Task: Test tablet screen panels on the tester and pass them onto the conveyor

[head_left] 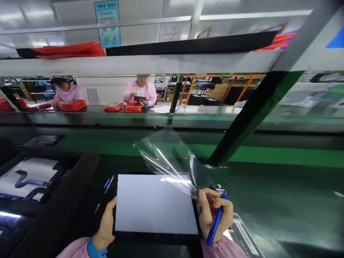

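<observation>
A display panel point(157, 206) with a bright white screen and black border lies in front of me. My left hand point(106, 223) grips its left edge, thumb on the border. My right hand point(215, 215), at the panel's right edge, pinches a corner of a clear plastic film point(169, 157) between thumb and finger. The film stands up, curled, above the panel's top right part. Tucked in the same hand is a blue marker pen point(217, 221), pointing down. Whether the film still touches the panel I cannot tell.
Pens point(107, 184) lie left of the panel. A black foam tray point(80, 168) with a panel and ribbon cable sits further left. A slanted post point(242, 122) rises at the right. Across the bench, two people in pink work beside red stacks point(133, 106).
</observation>
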Demonstrator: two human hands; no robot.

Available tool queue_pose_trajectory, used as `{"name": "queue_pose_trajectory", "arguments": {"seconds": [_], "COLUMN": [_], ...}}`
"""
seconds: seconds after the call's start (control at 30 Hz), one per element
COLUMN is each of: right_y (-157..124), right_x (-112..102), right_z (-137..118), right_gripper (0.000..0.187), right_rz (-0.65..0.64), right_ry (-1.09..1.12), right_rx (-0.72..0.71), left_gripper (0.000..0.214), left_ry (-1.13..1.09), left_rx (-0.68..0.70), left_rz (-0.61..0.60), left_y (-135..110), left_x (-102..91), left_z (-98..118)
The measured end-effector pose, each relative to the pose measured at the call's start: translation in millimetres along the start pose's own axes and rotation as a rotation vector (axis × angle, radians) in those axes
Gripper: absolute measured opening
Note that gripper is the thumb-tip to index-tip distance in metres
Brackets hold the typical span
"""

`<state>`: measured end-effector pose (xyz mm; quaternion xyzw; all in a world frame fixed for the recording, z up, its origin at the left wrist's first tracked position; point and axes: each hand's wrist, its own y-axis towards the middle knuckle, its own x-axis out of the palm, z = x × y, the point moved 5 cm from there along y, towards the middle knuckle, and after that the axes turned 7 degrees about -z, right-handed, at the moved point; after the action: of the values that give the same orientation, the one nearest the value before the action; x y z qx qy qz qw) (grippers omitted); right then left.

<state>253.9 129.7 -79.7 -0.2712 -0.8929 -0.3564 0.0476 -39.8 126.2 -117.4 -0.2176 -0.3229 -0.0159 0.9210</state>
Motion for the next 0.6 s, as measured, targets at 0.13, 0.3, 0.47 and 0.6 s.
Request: {"name": "queue_pose_trajectory", "arguments": {"seconds": [0.13,0.3,0.47,0.6], "right_y": [-1,-1,5,10], "right_x": [-1,-3,-3,-16], "right_z": [0,-5,-8,-23], "right_gripper": [0.033,0.031,0.03,0.028], "right_rz": [0.028,-0.006,-0.177,0.085], "right_ry": [0.007,-0.041,-0.128,-0.233], "right_rx": [-0.011,-0.057,-0.163,-0.128], "left_gripper": [0.04,0.052,0.059,0.061], "left_ry": [0.003,-0.026,-0.058,-0.111], "left_rx": [0.008,-0.064,-0.101,-0.127], "left_rz": [0.069,0.024,-0.011,-0.044], "left_y": [-4,-6,-2,-2], "left_x": [1.2,3.6,5.4,11.4], "left_z": [2,0,-1,1]}}
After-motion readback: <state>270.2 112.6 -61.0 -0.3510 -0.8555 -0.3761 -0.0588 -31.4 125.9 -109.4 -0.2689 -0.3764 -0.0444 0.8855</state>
